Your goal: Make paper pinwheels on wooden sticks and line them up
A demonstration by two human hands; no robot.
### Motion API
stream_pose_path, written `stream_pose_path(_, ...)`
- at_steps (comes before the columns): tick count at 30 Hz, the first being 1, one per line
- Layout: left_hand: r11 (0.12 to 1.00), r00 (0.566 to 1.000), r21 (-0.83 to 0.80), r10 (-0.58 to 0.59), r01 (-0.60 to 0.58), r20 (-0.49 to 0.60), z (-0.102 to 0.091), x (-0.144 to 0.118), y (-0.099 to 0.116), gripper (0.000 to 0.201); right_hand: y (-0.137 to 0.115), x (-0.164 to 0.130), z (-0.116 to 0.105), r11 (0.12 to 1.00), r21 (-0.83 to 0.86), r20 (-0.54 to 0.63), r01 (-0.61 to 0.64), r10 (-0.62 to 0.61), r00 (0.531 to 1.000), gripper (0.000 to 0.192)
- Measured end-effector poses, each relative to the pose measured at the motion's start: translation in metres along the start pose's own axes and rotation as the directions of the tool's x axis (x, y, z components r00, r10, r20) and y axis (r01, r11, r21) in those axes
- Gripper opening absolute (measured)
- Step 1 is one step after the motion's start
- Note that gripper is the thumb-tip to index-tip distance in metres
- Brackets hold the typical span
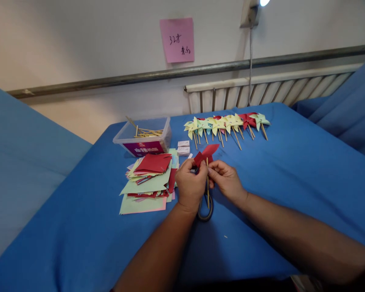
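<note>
Over the middle of the table, my left hand (190,181) is closed on a red paper pinwheel (210,151), whose blades stick up above the fingers. A thin wooden stick (208,190) hangs down from between my two hands. My right hand (226,180) pinches at the upper part of that stick, against the pinwheel. How stick and paper are joined is hidden by the fingers. Beneath the hands lie scissors (205,217); only their dark handle loops show clearly, and the blades are covered.
Left of my hands is a stack of coloured paper (144,206). Behind it stand a clear plastic box (167,132) holding wooden sticks and two small white boxes (183,148). Several finished pinwheels (231,121) lie in a row along the back of the blue-covered table (292,174).
</note>
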State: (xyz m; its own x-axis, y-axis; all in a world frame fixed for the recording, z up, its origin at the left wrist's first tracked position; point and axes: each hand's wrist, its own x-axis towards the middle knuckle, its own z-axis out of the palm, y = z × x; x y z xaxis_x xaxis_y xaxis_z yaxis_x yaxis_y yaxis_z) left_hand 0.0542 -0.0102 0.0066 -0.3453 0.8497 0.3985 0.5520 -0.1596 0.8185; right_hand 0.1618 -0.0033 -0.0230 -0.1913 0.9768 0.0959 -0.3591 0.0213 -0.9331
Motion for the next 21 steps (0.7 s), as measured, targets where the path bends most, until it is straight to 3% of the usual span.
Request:
stream_pose_path(14,1.0,0.999,0.001,0.021,-0.021,0.033,-0.0022,-0.0036,0.0049,0.015,0.001,-0.0002,0.0004,1.0,-0.021,-0.017,0.005,-0.005,1.0,0.028)
stream_pose_path(21,0.991,0.996,-0.101,-0.079,0.083,0.05,0.0003,-0.0026,0.0025,0.017,0.0004,-0.0008,0.0015,0.999,-0.044,-0.032,0.014,-0.015,0.999,0.03)
